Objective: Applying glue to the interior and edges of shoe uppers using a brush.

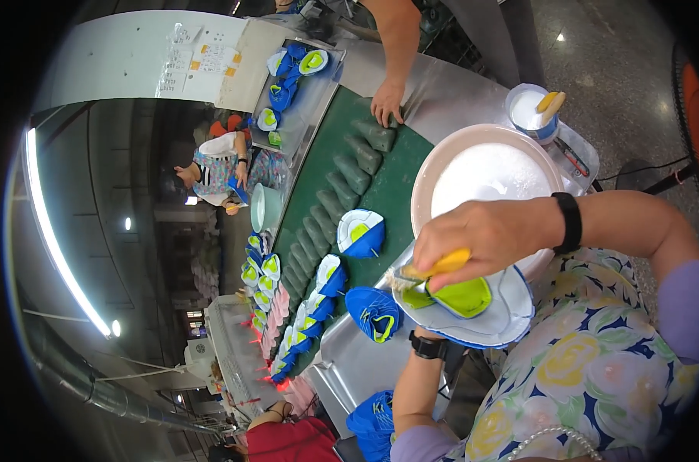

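Note:
My right hand (484, 231), a black band at its wrist, is closed round a yellow-handled brush (446, 262). The bristles touch the edge of a shoe upper (511, 308) with a white inside, a lime-green patch and blue edging. From beneath, my left hand (425, 332) holds this upper; its fingers are hidden behind it. Just above my right hand stands a pink basin (424, 181) with white, foamy liquid in it. A blue shoe upper (373, 314) with lime-green trim lies left of the held one, at the metal edge by the belt.
A green belt (399, 165) carries a row of dark green foot-shaped forms (352, 175) and several blue-and-white uppers (318, 296). Another person's hand (388, 102) rests at the far forms. A tub of white liquid (528, 109) with a yellow-handled brush stands beyond the basin. An orange fan (696, 127) is at right.

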`<state>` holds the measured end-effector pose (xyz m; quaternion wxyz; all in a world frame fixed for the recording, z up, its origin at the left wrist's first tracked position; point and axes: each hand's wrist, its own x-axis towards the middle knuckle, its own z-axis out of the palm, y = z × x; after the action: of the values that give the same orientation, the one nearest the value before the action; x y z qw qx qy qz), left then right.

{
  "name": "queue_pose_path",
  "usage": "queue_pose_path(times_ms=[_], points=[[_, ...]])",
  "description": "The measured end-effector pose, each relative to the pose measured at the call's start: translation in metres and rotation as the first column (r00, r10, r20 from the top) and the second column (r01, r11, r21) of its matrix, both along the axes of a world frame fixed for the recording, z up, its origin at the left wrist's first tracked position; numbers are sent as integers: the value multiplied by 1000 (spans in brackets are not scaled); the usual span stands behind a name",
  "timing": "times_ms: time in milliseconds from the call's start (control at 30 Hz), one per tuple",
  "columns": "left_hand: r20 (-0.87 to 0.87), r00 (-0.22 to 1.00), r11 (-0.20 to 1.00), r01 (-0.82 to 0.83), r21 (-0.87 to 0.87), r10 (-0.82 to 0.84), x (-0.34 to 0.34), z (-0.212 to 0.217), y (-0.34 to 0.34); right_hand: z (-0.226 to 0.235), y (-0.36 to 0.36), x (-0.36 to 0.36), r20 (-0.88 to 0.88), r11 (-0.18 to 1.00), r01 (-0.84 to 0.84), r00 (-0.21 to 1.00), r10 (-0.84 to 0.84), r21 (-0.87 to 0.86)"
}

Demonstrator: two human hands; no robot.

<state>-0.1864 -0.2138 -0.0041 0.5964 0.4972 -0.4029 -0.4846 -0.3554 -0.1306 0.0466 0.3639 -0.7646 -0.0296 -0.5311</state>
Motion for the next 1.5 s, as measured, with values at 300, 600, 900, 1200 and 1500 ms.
queue_pose_path(times_ms=[300,600,900,1200,1500], points=[[-319,926,954,260,153,-201,32,-23,175,-7,-32,-51,-351,940,329,894,-278,94],[20,1000,993,6,119,-8,15,5,156,-10,-34,-103,-639,863,417,754,-152,286],[-7,998,982,60,179,-60,16,8,148,-5,-37,-93,-542,860,505,745,-390,76],[-323,848,903,-424,62,420,245,-54,40,-15,-23,-125,-572,544,611,776,-268,575],[84,730,709,-681,186,679,356,-207,-23,-46,-35,-109,-622,395,628,766,-163,671]])
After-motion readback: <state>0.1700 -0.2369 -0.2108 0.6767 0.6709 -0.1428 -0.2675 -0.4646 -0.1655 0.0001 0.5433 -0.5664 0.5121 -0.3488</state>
